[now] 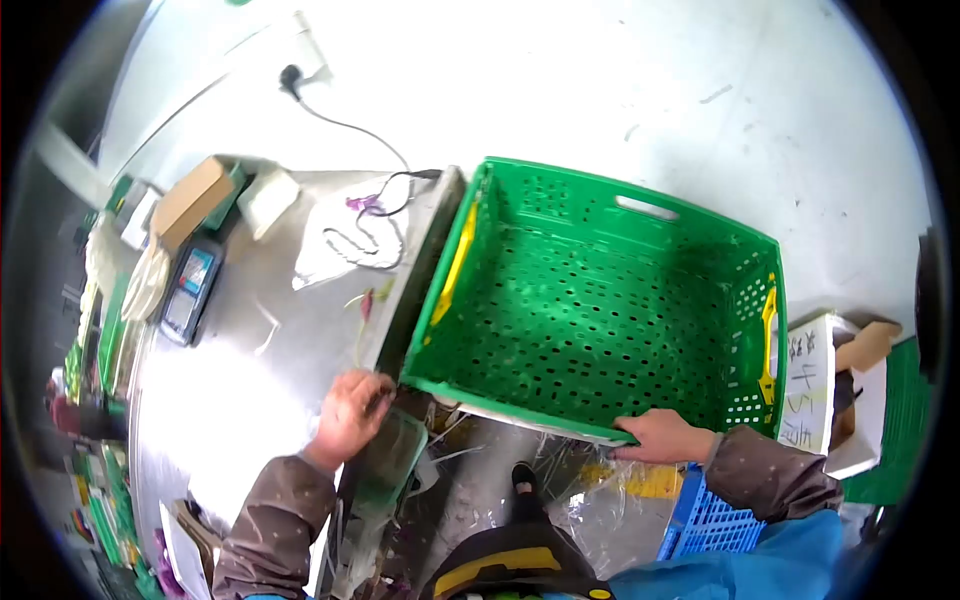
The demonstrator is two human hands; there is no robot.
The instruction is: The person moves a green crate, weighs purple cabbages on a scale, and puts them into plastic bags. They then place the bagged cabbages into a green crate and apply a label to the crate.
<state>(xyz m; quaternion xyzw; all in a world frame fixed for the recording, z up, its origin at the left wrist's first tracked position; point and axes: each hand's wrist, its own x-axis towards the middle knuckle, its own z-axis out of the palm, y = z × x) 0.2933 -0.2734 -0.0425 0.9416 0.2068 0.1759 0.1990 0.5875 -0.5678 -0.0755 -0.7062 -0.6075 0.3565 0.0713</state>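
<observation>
A large green plastic crate [610, 300] with yellow handles stands to the right of the metal table, nothing inside it. My right hand [662, 438] grips its near rim, thumb on top and fingers curled round the edge. My left hand [350, 415] is closed above the table's edge, just left of the crate's near corner. Something small and dark shows at its fingertips, too small to name. Beyond that hand, a reddish-green plant scrap [366, 302] lies on the metal table [250, 370].
A handheld device with a screen [190, 292], a cardboard box [192, 202] and a plastic bag with a cable [350, 240] lie on the table. At right stands a white box [812, 385] with handwriting. A blue crate [715, 520] and plant litter are on the floor.
</observation>
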